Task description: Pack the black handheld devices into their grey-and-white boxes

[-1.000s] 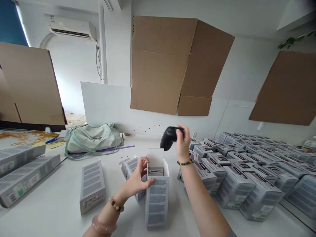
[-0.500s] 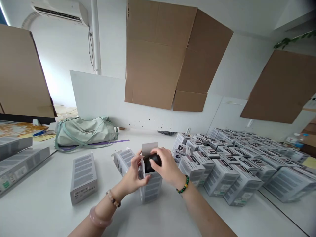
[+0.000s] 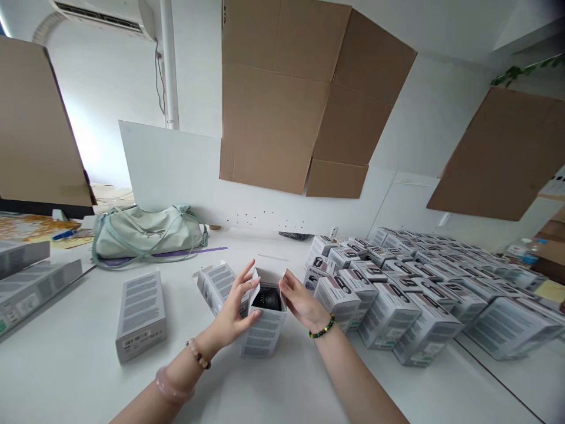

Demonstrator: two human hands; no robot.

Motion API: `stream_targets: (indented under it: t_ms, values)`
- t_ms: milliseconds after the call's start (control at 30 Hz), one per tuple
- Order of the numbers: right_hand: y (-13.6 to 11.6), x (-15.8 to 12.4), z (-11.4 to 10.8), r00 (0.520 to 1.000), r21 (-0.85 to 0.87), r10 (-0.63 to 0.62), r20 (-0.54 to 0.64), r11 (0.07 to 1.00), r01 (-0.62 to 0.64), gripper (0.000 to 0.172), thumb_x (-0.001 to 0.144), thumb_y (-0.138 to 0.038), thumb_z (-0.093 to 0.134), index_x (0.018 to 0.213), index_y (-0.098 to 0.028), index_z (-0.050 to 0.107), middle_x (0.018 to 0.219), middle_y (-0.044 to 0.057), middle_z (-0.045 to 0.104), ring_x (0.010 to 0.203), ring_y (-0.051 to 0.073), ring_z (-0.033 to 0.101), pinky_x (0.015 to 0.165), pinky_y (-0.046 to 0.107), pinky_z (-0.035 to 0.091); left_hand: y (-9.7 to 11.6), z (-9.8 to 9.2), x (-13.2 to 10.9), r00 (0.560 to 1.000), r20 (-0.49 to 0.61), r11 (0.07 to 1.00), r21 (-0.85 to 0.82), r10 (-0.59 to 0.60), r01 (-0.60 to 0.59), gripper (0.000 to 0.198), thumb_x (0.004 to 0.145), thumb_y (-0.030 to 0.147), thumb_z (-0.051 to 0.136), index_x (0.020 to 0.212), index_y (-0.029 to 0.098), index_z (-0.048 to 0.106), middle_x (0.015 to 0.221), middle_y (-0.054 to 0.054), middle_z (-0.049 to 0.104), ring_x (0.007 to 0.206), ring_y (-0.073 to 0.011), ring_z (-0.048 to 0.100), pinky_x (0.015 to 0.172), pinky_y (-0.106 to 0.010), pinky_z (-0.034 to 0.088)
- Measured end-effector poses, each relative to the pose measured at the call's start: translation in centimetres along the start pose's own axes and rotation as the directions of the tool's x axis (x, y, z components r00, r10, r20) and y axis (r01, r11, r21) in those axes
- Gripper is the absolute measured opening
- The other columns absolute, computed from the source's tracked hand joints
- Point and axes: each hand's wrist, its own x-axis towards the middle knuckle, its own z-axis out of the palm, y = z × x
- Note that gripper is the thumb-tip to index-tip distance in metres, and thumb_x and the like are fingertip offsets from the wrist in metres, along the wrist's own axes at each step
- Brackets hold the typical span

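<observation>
An upright grey-white box (image 3: 263, 334) stands on the white table with its top open and flaps raised. Inside it, near the top, sits a black object (image 3: 267, 298). My left hand (image 3: 233, 309) is at the box's left side, fingers spread, touching the left flap. At the right side, my right hand (image 3: 302, 301) pinches the right flap between thumb and fingers. Just left of my left hand, another box (image 3: 216, 287) leans with its end flaps open. A closed box (image 3: 142, 315) lies further left.
Many printed boxes (image 3: 391, 315) stand in rows on the right. A pale green bag (image 3: 148, 232) lies at the back left, near a purple strip. More grey boxes (image 3: 37, 294) are at the far left edge. Cardboard sheets (image 3: 276, 118) hang on the wall.
My right hand has let go of the black object, which now sits lower inside the box, and has moved to the right flap. The view has shifted slightly.
</observation>
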Motion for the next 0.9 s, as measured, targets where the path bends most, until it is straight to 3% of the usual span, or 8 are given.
stream_targets:
  t_ms: [100, 233, 367, 533, 700, 800, 900]
  values:
    - [0.2, 0.4, 0.4, 0.997, 0.063, -0.072, -0.038, 0.995, 0.074, 0.056, 0.073, -0.064, 0.072, 0.116, -0.030, 0.062, 0.114, 0.005, 0.070, 0.113, 0.025, 0.062, 0.094, 0.038, 0.051, -0.6, 0.4, -0.3, 0.999, 0.010, 1.000, 0.002, 0.031, -0.031, 0.061, 0.092, 0.045, 0.055, 0.145, 0.039, 0.026, 0.164, -0.008, -0.006, 0.151, -0.0333, 0.007, 0.118, -0.057, 0.022]
    - [1.3, 1.1, 0.9, 0.981, 0.104, -0.130, -0.145, 0.984, 0.146, 0.051, 0.080, -0.069, 0.058, 0.113, -0.030, 0.063, 0.116, 0.006, 0.070, 0.119, 0.027, 0.060, 0.096, 0.043, 0.051, -1.0, 0.9, -0.7, 1.000, 0.020, 1.000, 0.005, 0.001, -0.001, 0.061, 0.095, 0.041, 0.053, 0.148, 0.041, 0.022, 0.164, -0.006, -0.010, 0.152, -0.0311, 0.002, 0.118, -0.055, 0.023]
    - [1.8, 1.9, 0.6, 0.985, 0.096, -0.131, -0.108, 0.985, 0.142, 0.043, 0.079, -0.063, 0.063, 0.106, -0.029, 0.065, 0.111, 0.006, 0.072, 0.113, 0.028, 0.063, 0.094, 0.043, 0.052, -1.7, 1.1, -1.0, 1.000, -0.027, 1.000, 0.012, -0.008, 0.008, 0.062, 0.095, 0.042, 0.051, 0.149, 0.039, 0.020, 0.165, -0.007, -0.007, 0.152, -0.0306, -0.001, 0.119, -0.055, 0.019]
    - [0.9, 2.9, -0.3, 0.977, 0.052, -0.199, -0.078, 0.978, 0.203, 0.044, 0.080, -0.050, 0.069, 0.118, -0.035, 0.053, 0.123, 0.001, 0.066, 0.106, 0.021, 0.065, 0.091, 0.037, 0.053, -2.1, 1.2, -1.2, 0.998, -0.062, 0.996, 0.090, -0.015, 0.021, 0.064, 0.097, 0.046, 0.044, 0.152, 0.035, 0.012, 0.165, -0.010, -0.003, 0.152, -0.0307, -0.004, 0.120, -0.056, 0.013]
    - [0.3, 3.7, -1.6, 0.971, -0.065, -0.235, -0.051, 0.971, 0.231, 0.023, 0.085, -0.041, 0.068, 0.102, -0.028, 0.060, 0.134, 0.001, 0.058, 0.101, 0.016, 0.064, 0.096, 0.031, 0.048, -1.9, 1.2, -1.1, 0.994, -0.105, 0.996, 0.085, 0.000, 0.009, 0.057, 0.098, 0.045, 0.040, 0.149, 0.032, 0.019, 0.165, -0.010, 0.001, 0.152, -0.0302, -0.002, 0.119, -0.056, 0.017]
    - [0.8, 4.1, -2.0, 0.984, -0.103, -0.175, 0.019, 0.979, 0.176, 0.044, 0.082, -0.040, 0.072, 0.122, -0.027, 0.060, 0.140, 0.006, 0.055, 0.120, 0.020, 0.057, 0.103, 0.033, 0.044, -1.6, 1.1, -1.0, 0.998, -0.060, 0.993, 0.121, -0.004, 0.012, 0.051, 0.098, 0.045, 0.041, 0.145, 0.031, 0.028, 0.165, -0.011, -0.004, 0.151, -0.0340, 0.000, 0.117, -0.060, 0.019]
    - [1.3, 4.1, -1.7, 0.986, -0.096, -0.155, 0.058, 0.983, 0.160, 0.075, 0.078, -0.039, 0.076, 0.144, -0.030, 0.041, 0.151, 0.006, 0.045, 0.134, 0.021, 0.047, 0.109, 0.035, 0.040, -1.1, 1.0, -0.9, 0.998, -0.047, 0.991, 0.131, -0.034, 0.040, 0.040, 0.097, 0.046, 0.043, 0.132, 0.027, 0.044, 0.164, -0.011, -0.004, 0.151, -0.0368, 0.001, 0.116, -0.060, 0.022]
